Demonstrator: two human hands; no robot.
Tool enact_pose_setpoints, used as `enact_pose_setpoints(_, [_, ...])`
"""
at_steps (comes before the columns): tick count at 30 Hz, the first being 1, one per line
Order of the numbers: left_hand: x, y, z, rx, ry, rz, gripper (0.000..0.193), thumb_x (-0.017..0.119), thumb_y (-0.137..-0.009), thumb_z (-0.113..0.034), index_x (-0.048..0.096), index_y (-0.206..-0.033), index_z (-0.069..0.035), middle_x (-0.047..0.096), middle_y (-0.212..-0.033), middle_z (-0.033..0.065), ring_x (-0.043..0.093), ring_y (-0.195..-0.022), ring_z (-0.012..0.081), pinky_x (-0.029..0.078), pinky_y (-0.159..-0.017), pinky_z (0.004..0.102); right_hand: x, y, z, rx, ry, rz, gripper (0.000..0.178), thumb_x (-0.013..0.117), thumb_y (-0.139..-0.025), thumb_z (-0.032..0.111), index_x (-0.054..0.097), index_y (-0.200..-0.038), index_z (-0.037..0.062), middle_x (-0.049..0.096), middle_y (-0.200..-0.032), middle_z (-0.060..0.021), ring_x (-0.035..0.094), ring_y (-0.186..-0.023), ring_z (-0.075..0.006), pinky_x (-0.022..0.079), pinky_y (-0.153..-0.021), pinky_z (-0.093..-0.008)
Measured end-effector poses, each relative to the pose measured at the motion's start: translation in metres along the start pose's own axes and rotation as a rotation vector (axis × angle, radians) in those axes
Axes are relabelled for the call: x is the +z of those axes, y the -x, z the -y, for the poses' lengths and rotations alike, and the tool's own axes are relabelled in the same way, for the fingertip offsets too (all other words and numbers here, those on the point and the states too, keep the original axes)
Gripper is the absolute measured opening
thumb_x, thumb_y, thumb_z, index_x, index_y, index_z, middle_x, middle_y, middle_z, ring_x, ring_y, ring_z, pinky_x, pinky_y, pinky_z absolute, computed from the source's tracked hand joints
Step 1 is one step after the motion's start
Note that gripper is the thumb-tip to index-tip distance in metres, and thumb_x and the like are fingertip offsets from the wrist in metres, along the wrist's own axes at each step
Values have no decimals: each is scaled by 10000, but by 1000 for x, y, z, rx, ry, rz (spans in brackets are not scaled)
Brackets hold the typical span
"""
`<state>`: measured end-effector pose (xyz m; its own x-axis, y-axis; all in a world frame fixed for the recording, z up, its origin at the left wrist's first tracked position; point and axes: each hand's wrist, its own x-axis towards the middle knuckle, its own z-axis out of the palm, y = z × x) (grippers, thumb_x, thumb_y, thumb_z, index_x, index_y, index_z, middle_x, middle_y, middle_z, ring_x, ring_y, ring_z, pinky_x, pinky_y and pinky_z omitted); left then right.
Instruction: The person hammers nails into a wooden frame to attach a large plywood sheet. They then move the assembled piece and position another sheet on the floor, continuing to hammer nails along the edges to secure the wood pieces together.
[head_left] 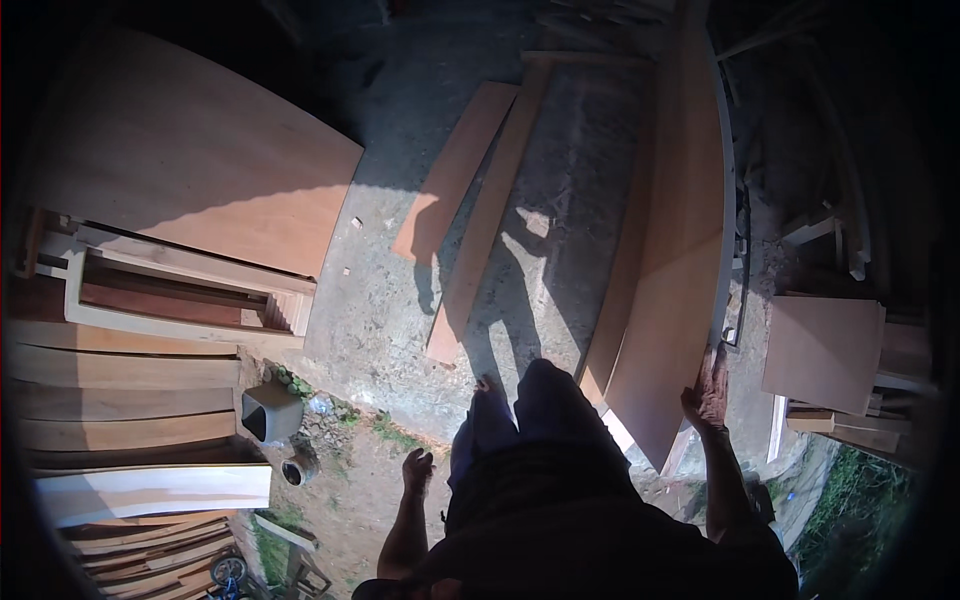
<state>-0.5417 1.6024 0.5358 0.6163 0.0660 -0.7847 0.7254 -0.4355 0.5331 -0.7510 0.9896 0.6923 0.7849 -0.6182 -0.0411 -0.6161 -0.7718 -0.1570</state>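
Wide board (680,250): forward and left of right hand (697,405), long axis running away ahead. Right hand nearer, at its edge; cannot tell whether pinching. Left hand (418,470) well apart, fingers loosely curled, seemingly empty; narrow plank (495,215) forward of it.

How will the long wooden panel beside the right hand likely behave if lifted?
The long wooden panel would probably flex somewhat if lifted at one end, being far longer than wide. It likely feels unwieldy, stretching well beyond the right hand. Flat-faced, it should slide rather than roll.
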Motion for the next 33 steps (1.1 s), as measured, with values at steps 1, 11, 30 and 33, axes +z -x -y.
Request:
enact_pose_setpoints(1, [-4,-18,-24,-52,29,19,552,684,-884,-203,506,-1342,47,678,-937,141,680,-686,194,501,-532,296,7,-10,4,53,-66,-90,999,671,-715,225,156,-1561,89,196,-1577,-262,230,-1452,-429,262,-1155,-537])
enact_pose_setpoints(11, [57,-182,-341,274,-6,-70,519,597,-879,-108,478,-1356,56,600,-717,69,572,-566,138,426,-477,264,-8,-189,8,635,-200,-188,1131,638,-630,80,24,-1578,134,602,-1032,-167,598,-935,-375,467,-829,-503])
enact_pose_setpoints(30, [328,-342,-617,-96,-35,58,368,624,-942,-137,511,-1280,-45,659,-904,130,638,-609,216,483,-473,316,-42,-594,-117,849,-75,-279,1134,735,-738,86,-26,-1575,155,563,-1249,-231,575,-1108,-411,429,-930,-536])
enact_pose_setpoints(33, [358,-385,-700,-166,-72,32,319,626,-940,-169,536,-1232,-77,633,-873,96,643,-651,208,492,-503,310,-51,-668,-138,951,-54,-207,1134,739,-751,102,-38,-1575,167,535,-1333,-245,559,-1158,-409,427,-966,-526])
